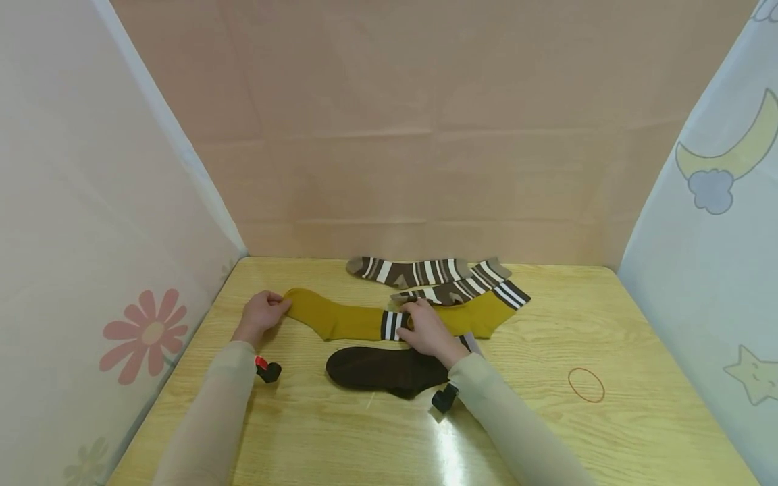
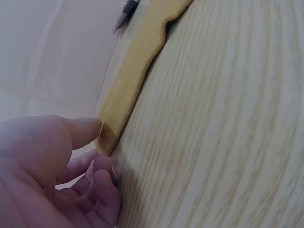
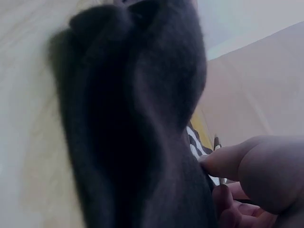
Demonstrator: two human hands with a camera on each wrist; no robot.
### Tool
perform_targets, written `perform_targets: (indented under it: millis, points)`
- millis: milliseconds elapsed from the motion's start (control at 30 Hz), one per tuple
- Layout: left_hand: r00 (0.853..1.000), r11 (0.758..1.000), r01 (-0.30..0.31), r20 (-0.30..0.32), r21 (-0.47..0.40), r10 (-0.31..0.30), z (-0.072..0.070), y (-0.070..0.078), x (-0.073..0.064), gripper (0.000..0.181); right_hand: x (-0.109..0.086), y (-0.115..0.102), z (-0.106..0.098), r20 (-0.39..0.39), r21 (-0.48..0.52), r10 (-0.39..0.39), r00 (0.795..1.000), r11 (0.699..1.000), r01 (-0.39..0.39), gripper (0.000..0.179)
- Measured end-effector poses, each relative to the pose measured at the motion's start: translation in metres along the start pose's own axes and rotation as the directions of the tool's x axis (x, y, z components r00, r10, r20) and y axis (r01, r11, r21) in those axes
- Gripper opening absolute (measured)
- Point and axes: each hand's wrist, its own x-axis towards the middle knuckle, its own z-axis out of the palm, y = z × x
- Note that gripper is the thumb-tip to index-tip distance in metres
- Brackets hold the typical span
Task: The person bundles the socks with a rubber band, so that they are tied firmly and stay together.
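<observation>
Head view: the wood-grained bench [image 1: 316, 442] spreads beneath everything. Nearest the person lies a dark sock [image 1: 377, 368], its cuff end partly covered by the right wrist. Just beyond it, the left mustard sock [image 1: 352, 320] lies flat between the two hands, toe to the left, cuff to the right. It should be light, soft and limp, grippy rather than slippery and hard to damage; lifted by one end it would probably droop, so taking hold at toe and cuff together seems best. A second mustard sock [image 1: 480, 316] lies right of the right hand, with two brown striped socks [image 1: 425, 272] behind. Smaller again, the left hand [image 1: 265, 312] pinches the mustard toe between thumb and fingers, while the right hand [image 1: 427, 329] grips the end of the black-and-white cuff [image 1: 389, 325].
</observation>
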Motion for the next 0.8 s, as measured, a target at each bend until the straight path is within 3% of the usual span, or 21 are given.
perform_targets:
  millis: [300,800]
  points:
    - [1.0,0.999,-0.009,-0.002,0.042,0.009,0.0,0.001,-0.002,0.036,0.011,0.008,0.0,0.077,-0.016,0.065,0.995,0.998,-0.064,0.048]
    - [0.997,0.994,-0.071,0.034,0.079,0.069,0.0,-0.005,0.0,0.032,0.012,0.01,0.0,0.076,-0.008,0.081,0.994,0.997,-0.081,0.041]
